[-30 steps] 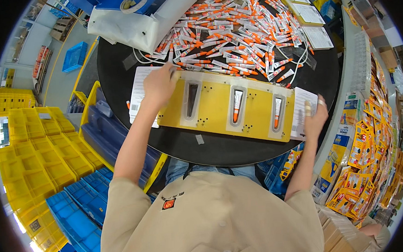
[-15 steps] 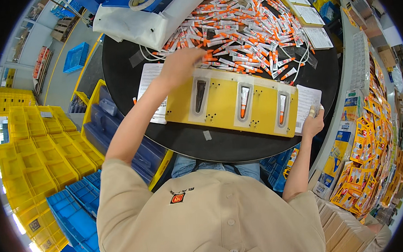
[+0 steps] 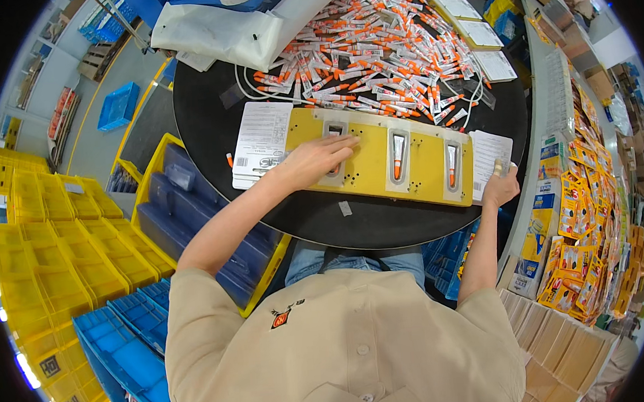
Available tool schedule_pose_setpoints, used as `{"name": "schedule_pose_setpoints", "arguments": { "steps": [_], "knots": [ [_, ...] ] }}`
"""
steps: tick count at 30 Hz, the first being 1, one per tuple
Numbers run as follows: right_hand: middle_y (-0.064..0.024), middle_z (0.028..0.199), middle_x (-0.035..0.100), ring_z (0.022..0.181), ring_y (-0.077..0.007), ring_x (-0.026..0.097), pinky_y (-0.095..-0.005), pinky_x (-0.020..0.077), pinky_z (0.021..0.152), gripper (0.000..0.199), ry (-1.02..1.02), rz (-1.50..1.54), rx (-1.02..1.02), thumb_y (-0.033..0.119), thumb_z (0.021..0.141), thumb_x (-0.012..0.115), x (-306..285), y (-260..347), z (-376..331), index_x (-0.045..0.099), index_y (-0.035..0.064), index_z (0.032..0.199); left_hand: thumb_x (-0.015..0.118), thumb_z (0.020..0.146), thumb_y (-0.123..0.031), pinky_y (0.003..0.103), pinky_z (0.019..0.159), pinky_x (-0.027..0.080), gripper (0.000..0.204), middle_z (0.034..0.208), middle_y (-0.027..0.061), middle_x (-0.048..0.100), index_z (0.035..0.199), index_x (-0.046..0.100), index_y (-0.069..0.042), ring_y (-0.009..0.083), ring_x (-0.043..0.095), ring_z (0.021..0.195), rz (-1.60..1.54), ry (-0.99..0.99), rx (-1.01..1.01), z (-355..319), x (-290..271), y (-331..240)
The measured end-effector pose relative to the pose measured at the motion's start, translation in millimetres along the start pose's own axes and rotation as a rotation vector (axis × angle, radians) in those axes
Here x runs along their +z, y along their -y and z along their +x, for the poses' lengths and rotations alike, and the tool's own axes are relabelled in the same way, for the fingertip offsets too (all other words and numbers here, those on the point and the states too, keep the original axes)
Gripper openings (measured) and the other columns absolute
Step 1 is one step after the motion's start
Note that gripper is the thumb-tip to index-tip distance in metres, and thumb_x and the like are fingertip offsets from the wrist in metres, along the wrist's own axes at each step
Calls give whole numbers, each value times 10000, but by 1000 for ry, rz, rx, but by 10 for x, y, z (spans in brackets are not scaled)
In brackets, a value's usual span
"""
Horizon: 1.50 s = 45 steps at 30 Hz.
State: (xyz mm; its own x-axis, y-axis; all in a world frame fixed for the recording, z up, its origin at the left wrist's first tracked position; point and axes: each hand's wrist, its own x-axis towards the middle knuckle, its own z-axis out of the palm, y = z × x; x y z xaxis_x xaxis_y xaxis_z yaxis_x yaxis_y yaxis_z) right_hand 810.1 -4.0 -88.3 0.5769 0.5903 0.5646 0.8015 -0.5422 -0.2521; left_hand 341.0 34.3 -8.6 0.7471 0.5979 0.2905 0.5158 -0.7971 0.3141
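A yellow fixture board (image 3: 363, 153) lies on the round black table, with three clear-walled oblong slots. Small white tubes with orange caps sit in two slots, a middle tube (image 3: 397, 158) and a right tube (image 3: 452, 165). My left hand (image 3: 318, 161) lies over the left slot with its fingers stretched out. An orange bit shows just beneath it; the fingers cover the rest. At the board's right end my right hand (image 3: 500, 187) is closed at the edge of a white printed card (image 3: 486, 154). One of its digits has a tan wrap.
Beyond the board spreads a heap of similar tubes (image 3: 379, 46), bordered by a white cord. Printed cards (image 3: 263, 138) lie left of the board. A white plastic bag (image 3: 216, 34) rests at the back left. Yellow crates (image 3: 67, 246) stand left; packaged goods (image 3: 578, 222) line the right.
My left hand has moved from the near edge of the tube heap down onto the left slot, where an orange bit now shows. My right hand stays at the card.
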Motion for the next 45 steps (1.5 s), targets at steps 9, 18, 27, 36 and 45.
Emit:
{"name": "schedule_pose_setpoints", "arguments": {
  "steps": [9, 18, 27, 36, 45],
  "knots": [
    [-238, 997, 629, 972, -441, 581, -471, 456, 819, 275, 57, 629, -172, 231, 934, 569, -1190, 1230, -451, 548, -12, 1058, 671, 803, -238, 425, 813, 539, 334, 1035, 240, 653, 1038, 651, -2, 370, 652, 957, 341, 309, -1119, -543, -651, 979],
    [-232, 1164, 611, 1061, -392, 586, -395, 451, 909, 392, 472, 840, 96, 104, 937, 527, -767, 1726, -896, 460, 25, 1315, 687, 768, -224, 441, 716, 526, 269, 828, 227, 667, 892, 641, 9, 371, 664, 797, 182, 31, -932, -312, -1241, 207],
    [-204, 1436, 384, 1368, -412, 278, -624, 194, 1086, 530, 576, 75, -392, 83, 878, 500, -714, 910, -756, 461, 125, 1405, 760, 749, -313, 429, 717, 555, 854, 1506, 275, 217, 1469, 310, -223, 408, 661, 849, 142, 319, -790, -58, -111, -244],
    [-250, 1464, 332, 1386, -437, 254, -595, 272, 1069, 567, 455, -5, -273, 315, 917, 537, 105, 76, 85, 400, 124, 1432, 652, 823, -275, 424, 712, 562, 685, 1559, 202, 143, 1448, 374, -285, 406, 660, 883, 88, 382, -698, 112, -151, -195],
    [-270, 1133, 626, 1100, -457, 556, -493, 432, 944, 737, 442, 113, 638, 600, 955, 282, 1295, -1262, 479, 660, -15, 1106, 694, 785, -309, 403, 666, 556, 729, 1529, 218, 234, 1415, 397, -93, 356, 674, 775, 101, 491, -437, 809, 425, -798]
  ]
}}
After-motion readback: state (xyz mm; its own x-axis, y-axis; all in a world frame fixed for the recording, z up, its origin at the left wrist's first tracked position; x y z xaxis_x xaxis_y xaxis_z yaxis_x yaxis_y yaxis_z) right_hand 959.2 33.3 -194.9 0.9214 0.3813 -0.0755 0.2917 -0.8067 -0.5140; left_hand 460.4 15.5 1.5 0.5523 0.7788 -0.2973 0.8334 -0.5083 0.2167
